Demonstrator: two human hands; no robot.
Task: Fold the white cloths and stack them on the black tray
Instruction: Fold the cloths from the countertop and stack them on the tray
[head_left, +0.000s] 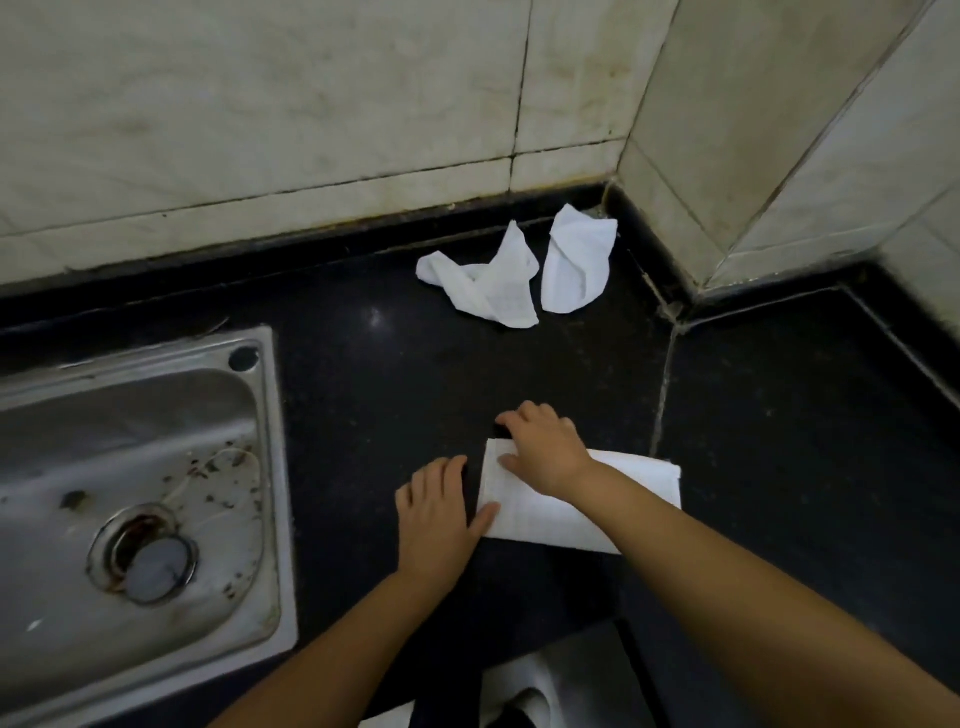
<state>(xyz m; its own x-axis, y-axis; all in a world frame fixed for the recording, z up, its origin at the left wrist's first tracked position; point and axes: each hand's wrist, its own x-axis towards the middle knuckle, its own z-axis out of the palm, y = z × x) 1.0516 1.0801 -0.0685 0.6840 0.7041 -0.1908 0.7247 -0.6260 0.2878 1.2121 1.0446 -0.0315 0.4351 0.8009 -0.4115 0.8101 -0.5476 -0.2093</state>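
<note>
A folded white cloth (545, 514) lies flat as a rectangle on the black counter (363, 415), near its front edge. My right hand (545, 452) rests on the cloth's far left corner, thumb on top and fingers curled over the far edge. My left hand (436, 514) lies flat on the counter just left of the cloth, fingers spread and thumb touching its left edge. Two crumpled white cloths sit at the back by the wall corner, a larger one (488, 286) and a smaller one (576, 260). I cannot make out the black tray against the dark counter.
A steel sink (260, 467) with a dirty basin and drain fills the left side. Tiled walls (311, 104) close off the back and the right. A grouted seam (662, 405) runs across the counter right of the folded cloth.
</note>
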